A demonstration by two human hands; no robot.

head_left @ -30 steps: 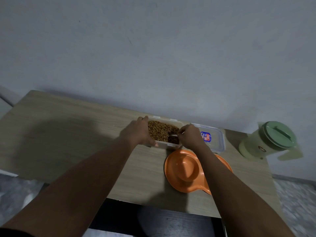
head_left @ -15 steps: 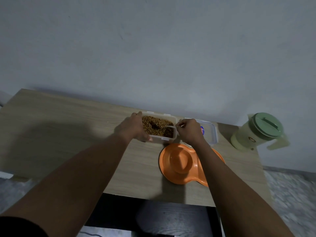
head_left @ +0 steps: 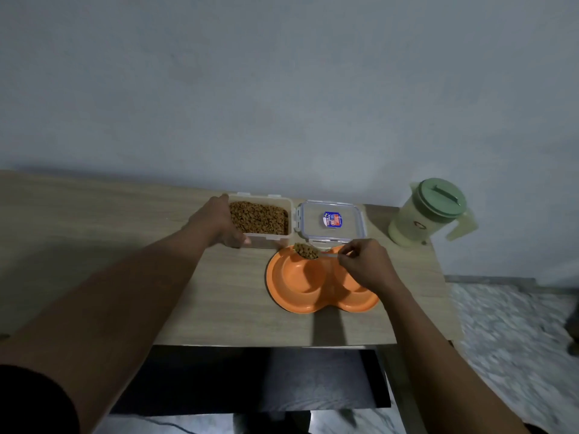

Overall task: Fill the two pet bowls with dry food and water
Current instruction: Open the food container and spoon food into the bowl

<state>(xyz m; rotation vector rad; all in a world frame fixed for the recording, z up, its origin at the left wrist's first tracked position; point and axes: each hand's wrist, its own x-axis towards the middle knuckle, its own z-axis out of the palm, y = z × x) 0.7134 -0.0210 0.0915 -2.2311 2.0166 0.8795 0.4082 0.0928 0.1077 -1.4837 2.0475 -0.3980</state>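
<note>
Left hand [head_left: 219, 225]: holds the clear plastic box of brown food [head_left: 260, 219].
Right hand [head_left: 365, 263]: pinches a small full spoon [head_left: 308, 251] above the orange double bowl [head_left: 300, 306].
Pale green lidded jug [head_left: 429, 214]: far right.

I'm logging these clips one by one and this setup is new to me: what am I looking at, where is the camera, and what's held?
No machine here: a person works with bare hands, filmed by a wide-angle camera worn on the head, looking down. On the wooden table sit an orange double pet bowl, an open food container of dry food, its lid and a green pitcher. The left hand grips the food container; the right hand pinches a spoon heaped with dry food over the pet bowl's far rim.
</note>
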